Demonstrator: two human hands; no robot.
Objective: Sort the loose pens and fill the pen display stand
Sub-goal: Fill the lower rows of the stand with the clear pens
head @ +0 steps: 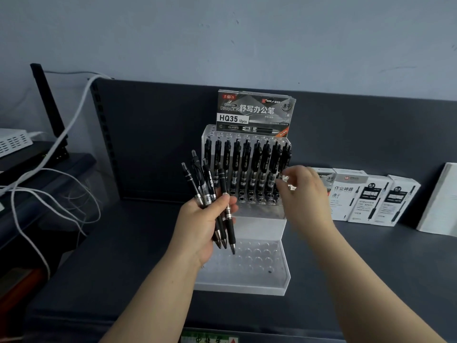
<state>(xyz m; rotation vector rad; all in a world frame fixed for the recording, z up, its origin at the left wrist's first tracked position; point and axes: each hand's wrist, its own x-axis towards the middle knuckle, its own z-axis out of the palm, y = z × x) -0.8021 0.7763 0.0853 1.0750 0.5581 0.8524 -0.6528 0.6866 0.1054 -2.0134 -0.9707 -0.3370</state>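
Note:
A clear acrylic pen display stand (259, 288) sits on the dark shelf against the back panel. Its upper tier holds a row of several upright black pens (244, 164); the lower tier's holes (257, 256) hold none. My left hand (202, 224) grips a fanned bundle of several black pens (210, 184), tips down, in front of the stand's left side. My right hand (306, 194) is at the right end of the upper row, with its slightly blurred fingertips pinching the rightmost pen (285, 157).
A black pen box marked HQ35 (254, 112) stands on top of the stand. Several white pen boxes (371, 196) and a white book (440, 201) line the shelf to the right. White cables (61, 134) and devices crowd the left.

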